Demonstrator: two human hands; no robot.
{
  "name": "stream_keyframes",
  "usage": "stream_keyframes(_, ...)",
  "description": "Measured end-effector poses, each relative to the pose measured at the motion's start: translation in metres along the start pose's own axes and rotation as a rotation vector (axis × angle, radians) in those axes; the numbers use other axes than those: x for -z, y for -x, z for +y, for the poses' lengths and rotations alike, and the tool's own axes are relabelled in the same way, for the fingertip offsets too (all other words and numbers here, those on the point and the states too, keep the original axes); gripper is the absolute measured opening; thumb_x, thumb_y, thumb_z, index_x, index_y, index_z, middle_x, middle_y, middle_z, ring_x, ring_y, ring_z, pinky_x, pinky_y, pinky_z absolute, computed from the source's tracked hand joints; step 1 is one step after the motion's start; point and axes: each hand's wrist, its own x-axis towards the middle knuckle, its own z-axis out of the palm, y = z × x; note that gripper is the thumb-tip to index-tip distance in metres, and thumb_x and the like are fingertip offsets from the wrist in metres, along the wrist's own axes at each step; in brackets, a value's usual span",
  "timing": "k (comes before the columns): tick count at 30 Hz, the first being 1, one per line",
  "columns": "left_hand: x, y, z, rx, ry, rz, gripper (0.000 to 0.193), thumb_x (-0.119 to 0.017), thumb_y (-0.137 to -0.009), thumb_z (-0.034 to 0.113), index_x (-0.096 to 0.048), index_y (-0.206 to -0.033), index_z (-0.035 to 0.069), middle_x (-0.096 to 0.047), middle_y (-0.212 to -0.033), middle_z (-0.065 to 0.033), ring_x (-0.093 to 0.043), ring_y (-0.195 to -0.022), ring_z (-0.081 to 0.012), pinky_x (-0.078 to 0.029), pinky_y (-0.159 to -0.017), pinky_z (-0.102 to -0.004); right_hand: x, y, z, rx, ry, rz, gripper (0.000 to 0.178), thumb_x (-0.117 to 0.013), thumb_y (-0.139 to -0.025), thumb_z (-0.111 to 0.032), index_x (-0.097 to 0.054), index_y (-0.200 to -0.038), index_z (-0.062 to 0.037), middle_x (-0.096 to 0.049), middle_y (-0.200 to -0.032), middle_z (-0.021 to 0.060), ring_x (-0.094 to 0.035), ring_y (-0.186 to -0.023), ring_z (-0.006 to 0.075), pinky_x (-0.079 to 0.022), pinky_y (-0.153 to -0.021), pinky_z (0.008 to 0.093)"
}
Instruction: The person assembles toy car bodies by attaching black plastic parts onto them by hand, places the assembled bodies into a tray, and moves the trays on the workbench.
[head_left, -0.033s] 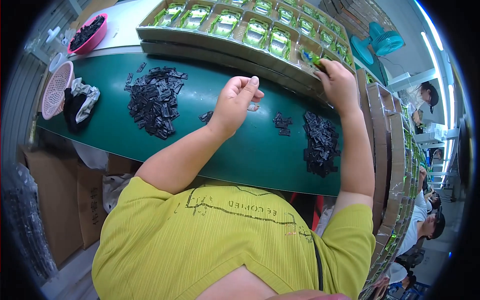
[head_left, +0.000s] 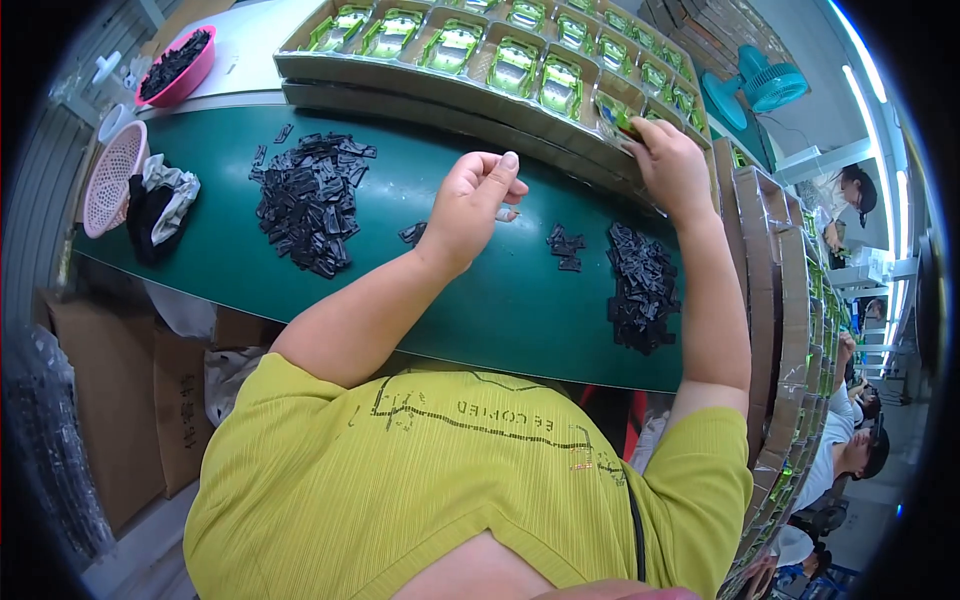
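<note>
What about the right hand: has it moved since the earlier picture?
Yes, slightly: the right hand has shifted left, judged against the cardboard tray's front edge.

Head view: wide fisheye, worn on the wearer's head, the left of a side-by-side pair; upright, unmirrored. Aim: downward and forward. Nearest: yellow-green shirt (head_left: 450,470), filling the lower middle. Within arm's reach: left hand (head_left: 478,205) near centre, right hand (head_left: 672,165) to its right, above the green tabletop (head_left: 520,300) (front edge bowed by the lens). Beyond: cardboard tray (head_left: 420,90) along the top. Farther, upper right: teal fan (head_left: 772,85).
</note>
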Motion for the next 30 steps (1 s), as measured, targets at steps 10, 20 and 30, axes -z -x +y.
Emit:
stream_keyframes(10, 0.002, 0.003, 0.000, -0.028, -0.003, 0.021, 0.030, -0.057, -0.103, 0.035, -0.061, -0.103, 0.006, -0.068, -0.092, -0.0058, -0.064, -0.082, -0.0136, -0.053, -0.073, -0.0290, -0.052, -0.073, -0.038, -0.274, 0.375, -0.197, 0.039, -0.063, -0.088, -0.043, -0.077, -0.105, -0.0111, -0.071, -0.099, 0.0183, -0.067, -0.097, 0.0356, -0.052, -0.092, 0.0441)
stream_keyframes(20, 0.007, -0.004, -0.004, -0.360, -0.288, 0.056, 0.042, -0.078, -0.085, 0.028, -0.058, -0.115, 0.005, -0.066, -0.105, -0.0091, -0.062, -0.098, -0.0179, -0.052, -0.081, -0.0323, -0.019, -0.041, 0.016, -0.068, -0.337, 0.159, 0.015, -0.064, -0.084, -0.009, -0.065, -0.077, 0.0048, -0.070, -0.090, 0.0190, -0.067, -0.075, 0.0232, -0.050, -0.067, 0.0314)
stream_keyframes(30, 0.001, 0.035, 0.003, -0.655, -1.269, -0.678, 0.070, -0.086, -0.065, 0.015, -0.059, -0.129, 0.010, -0.054, -0.132, -0.0180, -0.049, -0.127, -0.0377, -0.040, -0.107, -0.0459, -0.002, 0.119, -0.104, 0.029, -0.541, -0.455, 0.013, -0.075, -0.080, -0.007, -0.064, -0.081, 0.0002, -0.059, -0.086, 0.0110, -0.060, -0.079, 0.0283, -0.048, -0.068, 0.0362)
